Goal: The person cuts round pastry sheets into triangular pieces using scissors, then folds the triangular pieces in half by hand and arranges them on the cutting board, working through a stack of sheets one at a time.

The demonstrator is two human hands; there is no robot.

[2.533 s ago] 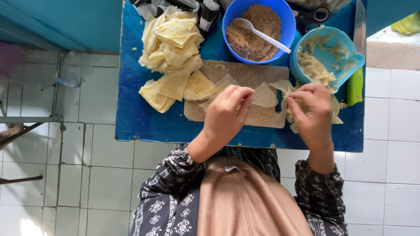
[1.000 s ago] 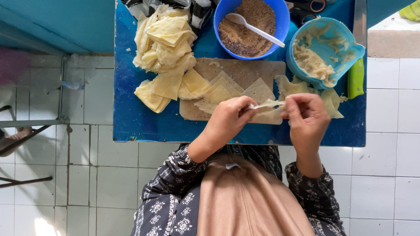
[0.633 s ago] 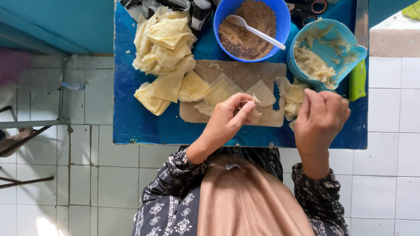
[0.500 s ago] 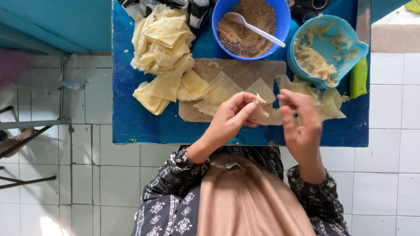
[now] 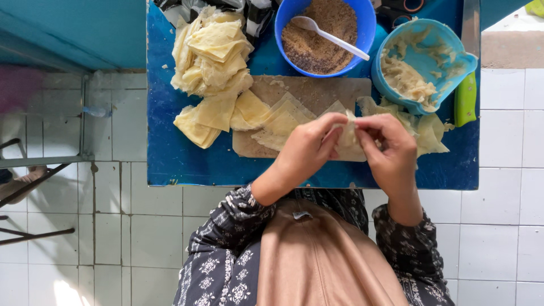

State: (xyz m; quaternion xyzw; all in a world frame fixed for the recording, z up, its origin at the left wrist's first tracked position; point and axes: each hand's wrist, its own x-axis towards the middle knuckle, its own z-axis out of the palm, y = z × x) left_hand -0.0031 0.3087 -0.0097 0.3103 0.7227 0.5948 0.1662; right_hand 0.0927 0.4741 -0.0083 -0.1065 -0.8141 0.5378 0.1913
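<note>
Together, left hand [image 5: 309, 148] and right hand [image 5: 388, 148] pinch the wrapper [image 5: 347, 136] between them.

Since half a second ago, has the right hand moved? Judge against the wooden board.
Yes. The right hand has drawn down toward the board's near edge, meeting the left hand on the wrapper.

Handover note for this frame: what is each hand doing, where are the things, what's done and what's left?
Left hand and right hand: both pinch one folded wrapper above the wooden board.
Things: wrapper stack at the left, bowl of brown crumbs with spoon, light blue bowl of paste at the right.
Done: wrapper partly folded.
Left: the stack is unfolded.
</note>
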